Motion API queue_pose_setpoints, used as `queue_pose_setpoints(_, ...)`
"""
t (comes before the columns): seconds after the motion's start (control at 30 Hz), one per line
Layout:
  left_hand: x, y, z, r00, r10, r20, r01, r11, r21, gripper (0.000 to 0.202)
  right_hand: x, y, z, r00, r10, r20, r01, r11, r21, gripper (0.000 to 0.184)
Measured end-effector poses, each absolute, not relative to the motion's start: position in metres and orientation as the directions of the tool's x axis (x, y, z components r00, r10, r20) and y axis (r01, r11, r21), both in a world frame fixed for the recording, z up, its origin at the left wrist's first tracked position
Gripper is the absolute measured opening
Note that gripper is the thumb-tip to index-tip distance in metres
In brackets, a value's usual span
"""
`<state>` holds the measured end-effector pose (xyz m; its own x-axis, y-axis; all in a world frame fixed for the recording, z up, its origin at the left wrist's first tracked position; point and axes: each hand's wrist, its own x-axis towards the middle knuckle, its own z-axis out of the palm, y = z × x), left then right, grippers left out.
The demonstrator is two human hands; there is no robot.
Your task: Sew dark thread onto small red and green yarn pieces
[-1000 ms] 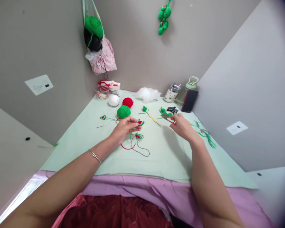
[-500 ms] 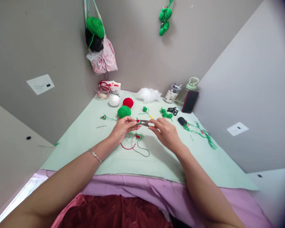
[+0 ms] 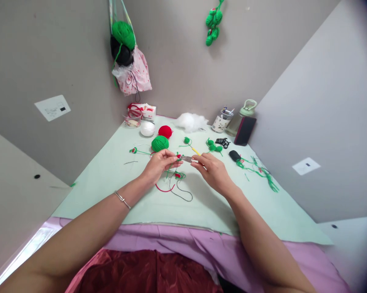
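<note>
My left hand [image 3: 159,164] pinches a small red and green crochet piece [image 3: 178,156] above the pale green table [image 3: 110,179]. My right hand [image 3: 212,169] is closed on small thread snips [image 3: 187,159], whose blades point left and touch the piece. Green, red and black yarn strands [image 3: 177,183] trail from the piece onto the table below my hands. A green yarn ball [image 3: 159,143] sits just behind my left hand.
At the back lie a red yarn ball [image 3: 164,131], a white ball [image 3: 147,129], white stuffing [image 3: 190,121], a pen cup [image 3: 221,121], a bottle [image 3: 243,112] and a phone [image 3: 244,130]. Green crochet bits [image 3: 214,145], a black item [image 3: 234,155] and yarn scraps [image 3: 259,170] lie right.
My right hand came left from the green crochet bits, carrying the snips up to the piece in my left hand. The snips' blades have since closed in on the piece. My left hand stayed put.
</note>
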<state>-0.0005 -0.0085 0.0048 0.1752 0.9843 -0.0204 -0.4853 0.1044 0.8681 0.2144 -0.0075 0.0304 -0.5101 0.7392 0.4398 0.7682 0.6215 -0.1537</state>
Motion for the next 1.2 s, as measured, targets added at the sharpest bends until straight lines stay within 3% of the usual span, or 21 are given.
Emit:
queue_pose_setpoints(0.83, 0.0003, -0.0080, 0.0039, 0.244, 0.969, -0.030, -0.504, 0.153, 0.850, 0.021, 0.2157, -0.0075, 0.0336, -0.535, 0.719, 0.444, 0.741, 0.652, -0.163, 0.031)
queue_pose_setpoints(1.2, 0.0000, -0.0090, 0.0043, 0.252, 0.967, -0.043, -0.491, 0.166, 0.855, 0.018, 0.2153, -0.0077, 0.0309, -0.558, 0.655, 0.509, 0.724, 0.684, -0.087, 0.028)
